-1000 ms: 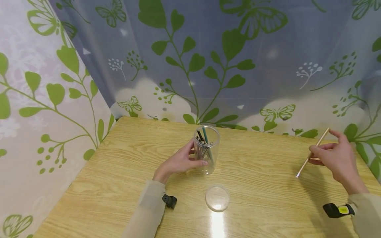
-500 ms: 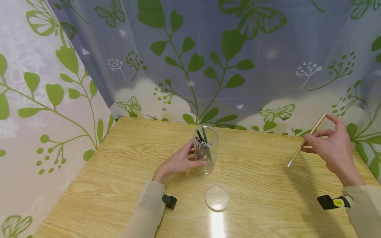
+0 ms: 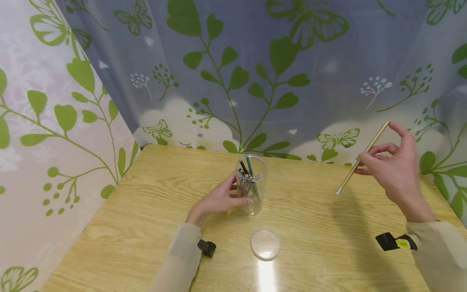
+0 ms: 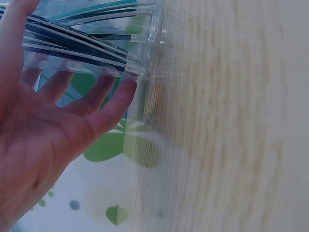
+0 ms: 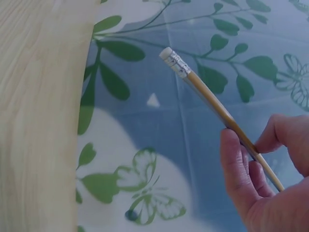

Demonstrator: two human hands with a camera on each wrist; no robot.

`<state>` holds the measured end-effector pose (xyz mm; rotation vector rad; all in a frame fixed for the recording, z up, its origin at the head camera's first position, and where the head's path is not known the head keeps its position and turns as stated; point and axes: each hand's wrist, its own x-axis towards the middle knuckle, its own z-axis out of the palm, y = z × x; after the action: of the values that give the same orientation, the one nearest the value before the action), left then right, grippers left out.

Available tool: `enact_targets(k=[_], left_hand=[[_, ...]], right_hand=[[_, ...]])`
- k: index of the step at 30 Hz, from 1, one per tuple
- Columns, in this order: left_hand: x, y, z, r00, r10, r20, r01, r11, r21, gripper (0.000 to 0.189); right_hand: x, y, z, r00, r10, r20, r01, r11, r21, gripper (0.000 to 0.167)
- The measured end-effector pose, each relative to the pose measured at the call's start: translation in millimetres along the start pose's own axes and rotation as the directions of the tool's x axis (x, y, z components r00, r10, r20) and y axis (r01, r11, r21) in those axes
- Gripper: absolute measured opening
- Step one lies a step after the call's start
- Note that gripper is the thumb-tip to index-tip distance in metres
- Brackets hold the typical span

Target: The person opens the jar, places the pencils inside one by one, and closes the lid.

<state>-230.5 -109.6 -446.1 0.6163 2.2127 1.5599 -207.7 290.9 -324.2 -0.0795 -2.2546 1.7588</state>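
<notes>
A clear cylindrical jar [image 3: 258, 190] stands upright on the table, holding several dark pencils [image 4: 87, 41] and a teal one [image 3: 249, 165]. My left hand [image 3: 219, 198] grips the jar low on its left side, thumb across the front and fingers behind. Over the right part of the table, my right hand [image 3: 395, 170] pinches a gold-coloured pencil [image 5: 212, 101] between thumb and fingers. Its white eraser end with a silver ferrule points down and left, toward the jar; the index fingertip touches the other, upper end. In front of the jar lies a round clear lid [image 3: 265, 244].
The wood-grain table [image 3: 146, 227] ends at the back against a curtain [image 3: 226, 81] with green leaves and butterflies. Another patterned cloth [image 3: 47, 121] hangs along the left side. A bright light reflection shows below the lid.
My right hand has moved left and up, away from the table's right side, carrying the gold-coloured pencil toward the jar. The left hand, jar and lid stay where they were.
</notes>
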Motion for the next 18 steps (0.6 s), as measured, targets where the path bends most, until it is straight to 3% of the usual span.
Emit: enact_targets(k=[5, 9, 18], left_hand=[[-0.5, 1.2, 0.3, 1.0, -0.001, 0.0, 0.001, 1.0, -0.002, 0.103], [-0.9, 2.0, 0.7, 1.0, -0.002, 0.0, 0.002, 1.0, -0.006, 0.103], [-0.9, 2.3, 0.3, 1.0, -0.007, -0.004, 0.007, 1.0, 0.0, 0.105]], right_hand=[[-1.1, -12.5, 13.6, 0.998, -0.068, 0.015, 0.066, 0.993, 0.098, 0.092], [-1.5, -22.3, 24.0, 0.995, -0.103, 0.018, 0.1, 0.989, 0.111, 0.092], [3.0, -45.1, 46.1, 0.978, -0.207, 0.022, 0.197, 0.954, 0.225, 0.09]])
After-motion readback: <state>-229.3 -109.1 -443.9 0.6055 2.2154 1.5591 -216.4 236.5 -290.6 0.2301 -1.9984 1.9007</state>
